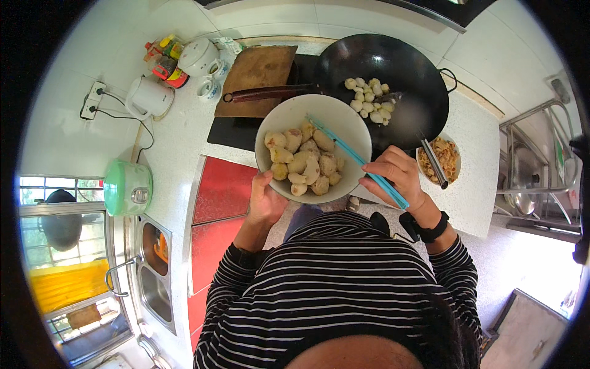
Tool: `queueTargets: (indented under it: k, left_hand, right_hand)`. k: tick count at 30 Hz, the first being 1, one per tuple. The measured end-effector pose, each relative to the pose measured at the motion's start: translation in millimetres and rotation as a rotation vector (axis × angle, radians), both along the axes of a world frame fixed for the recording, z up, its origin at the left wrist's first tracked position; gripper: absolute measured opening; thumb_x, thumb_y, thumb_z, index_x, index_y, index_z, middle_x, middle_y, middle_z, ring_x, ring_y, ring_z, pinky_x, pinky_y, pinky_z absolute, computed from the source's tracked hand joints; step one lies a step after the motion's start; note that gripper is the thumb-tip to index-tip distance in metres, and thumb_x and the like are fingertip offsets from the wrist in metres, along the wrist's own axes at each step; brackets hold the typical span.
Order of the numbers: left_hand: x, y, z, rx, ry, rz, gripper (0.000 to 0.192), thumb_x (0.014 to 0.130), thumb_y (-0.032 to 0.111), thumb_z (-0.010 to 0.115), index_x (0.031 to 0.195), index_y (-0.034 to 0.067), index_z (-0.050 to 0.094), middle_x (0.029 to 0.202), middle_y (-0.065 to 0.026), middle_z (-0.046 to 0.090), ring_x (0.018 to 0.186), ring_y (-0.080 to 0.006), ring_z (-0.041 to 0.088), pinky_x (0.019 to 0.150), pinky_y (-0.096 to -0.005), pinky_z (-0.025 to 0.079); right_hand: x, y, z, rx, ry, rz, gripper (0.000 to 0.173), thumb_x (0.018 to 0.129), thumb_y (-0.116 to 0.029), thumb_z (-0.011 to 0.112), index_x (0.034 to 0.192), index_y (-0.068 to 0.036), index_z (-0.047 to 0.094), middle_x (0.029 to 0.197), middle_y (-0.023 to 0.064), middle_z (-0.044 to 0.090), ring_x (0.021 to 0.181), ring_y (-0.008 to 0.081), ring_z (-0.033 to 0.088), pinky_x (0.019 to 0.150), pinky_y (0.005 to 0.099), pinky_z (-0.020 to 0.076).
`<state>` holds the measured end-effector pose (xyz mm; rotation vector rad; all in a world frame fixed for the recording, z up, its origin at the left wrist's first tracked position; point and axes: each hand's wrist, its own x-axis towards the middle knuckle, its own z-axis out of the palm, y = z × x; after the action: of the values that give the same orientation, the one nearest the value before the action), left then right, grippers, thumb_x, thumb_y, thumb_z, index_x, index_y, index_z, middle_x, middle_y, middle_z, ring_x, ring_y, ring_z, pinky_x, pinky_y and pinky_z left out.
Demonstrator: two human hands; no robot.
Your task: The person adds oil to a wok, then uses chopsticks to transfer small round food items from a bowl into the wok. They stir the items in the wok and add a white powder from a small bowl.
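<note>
My left hand (pixel 266 198) grips the near left rim of a white bowl (pixel 286 113), its thumb over the edge. Pale, lumpy peeled taro-like tubers (pixel 309 161) lie in the bowl. In my right hand (pixel 397 177) is a pair of turquoise chopsticks (pixel 345 148), whose far ends reach over the bowl's inside. Beyond the bowl, a black wok (pixel 410 69) rests on the stove with several small whitish peeled pieces (pixel 368 94) in it. A spatula's metal handle (pixel 433 161) sticks out over the wok's near right rim, and its blade lies by the pieces.
The wok's wooden handle (pixel 272 93) extends over a brown board (pixel 258 69). A bowl of shredded food (pixel 442 159) stands right of the wok. A white kettle (pixel 150 99), sauce bottles (pixel 171 69), a lidded white pot (pixel 198 56) and a green rice cooker (pixel 126 187) are at left, above the sink (pixel 156 290).
</note>
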<state>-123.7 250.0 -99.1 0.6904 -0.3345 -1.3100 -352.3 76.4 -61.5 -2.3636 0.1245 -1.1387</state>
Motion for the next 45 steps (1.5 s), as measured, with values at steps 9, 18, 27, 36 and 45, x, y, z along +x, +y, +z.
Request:
queueTargets:
  k: [9,18,27,36,45]
  left_hand:
    - [10.8,17.3,-24.4,0.186,-0.072,-0.148,0.073,0.085,0.04,0.052,0.143,0.003,0.03,0.143,-0.0157,0.04,0.13,-0.0297,0.042,0.109,-0.0439,0.034]
    - [-43.5,7.0,-62.4,0.24,0.066,-0.679,0.071,0.087,0.038,0.055,0.144,0.004,0.029,0.142,-0.0143,0.042,0.129,-0.0286,0.044,0.107,-0.0436,0.038]
    - [-173.1,-62.1,-76.9,0.168,-0.042,-1.155,0.073,0.09,0.025,0.054,0.149,0.009,0.014,0.143,-0.0122,0.036,0.13,-0.0254,0.042,0.105,-0.042,0.04]
    - [-306.4,-159.2,-97.5,0.061,-0.211,-1.247,0.074,0.096,0.033,0.054,0.149,0.008,0.009,0.144,-0.0139,0.036,0.129,-0.0258,0.043,0.102,-0.0414,0.044]
    - [-215.9,-121.3,-107.3,0.424,-0.769,-1.211,0.039,0.098,0.037,0.051,0.09,0.001,0.066,0.064,-0.001,0.058,0.059,-0.0097,0.055,0.061,-0.0253,0.048]
  right_hand:
    - [-26.2,61.4,-24.7,0.75,0.2,-0.099,0.099,0.07,-0.018,0.086,0.143,-0.011,0.02,0.092,0.0031,0.057,0.074,0.0111,0.057,0.066,0.0271,0.05]
    - [-89.8,155.1,-45.7,1.537,0.12,-0.075,0.079,0.093,-0.021,0.062,0.149,-0.011,0.006,0.124,0.0181,0.05,0.094,0.0231,0.063,0.08,0.0344,0.0558]
    - [-210.5,184.9,-79.6,1.64,-0.257,-0.647,0.056,0.084,-0.013,0.066,0.133,-0.01,0.036,0.1,0.0009,0.053,0.081,0.0096,0.047,0.071,0.0242,0.0402]
    - [-346.3,81.4,-97.4,1.523,-0.348,-0.883,0.05,0.073,-0.008,0.063,0.119,-0.011,0.045,0.092,0.0016,0.054,0.076,0.0119,0.05,0.065,0.0242,0.0405]
    - [-417.4,-68.1,-177.1,1.612,-0.555,-0.796,0.059,0.079,-0.002,0.058,0.132,-0.012,0.037,0.109,0.01,0.06,0.09,0.0209,0.063,0.075,0.0332,0.055]
